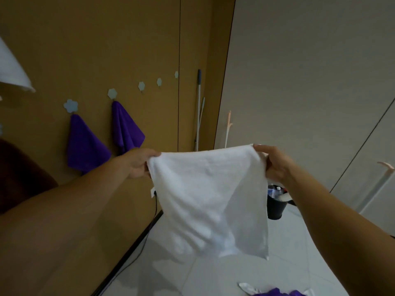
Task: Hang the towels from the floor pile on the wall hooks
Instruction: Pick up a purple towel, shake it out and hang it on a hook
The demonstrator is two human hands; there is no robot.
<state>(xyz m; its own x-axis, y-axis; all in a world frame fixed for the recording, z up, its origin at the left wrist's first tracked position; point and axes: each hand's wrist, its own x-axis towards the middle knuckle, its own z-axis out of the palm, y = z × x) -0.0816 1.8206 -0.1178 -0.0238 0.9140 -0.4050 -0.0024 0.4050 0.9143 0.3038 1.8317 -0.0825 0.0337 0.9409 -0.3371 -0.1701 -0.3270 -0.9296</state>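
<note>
A white towel hangs spread in front of me, held up by its top edge. My left hand grips its left corner and my right hand pinches its right corner. On the brown wall, two purple towels hang from flower-shaped hooks. Further right along the wall, three flower hooks carry nothing. A white towel hangs at the far left edge. The floor pile, purple and white, shows at the bottom edge.
A mop handle leans in the wall corner. A black bucket with bottles stands on the tiled floor behind the held towel. A black cable runs down the wall to the floor. A white stand is at the right.
</note>
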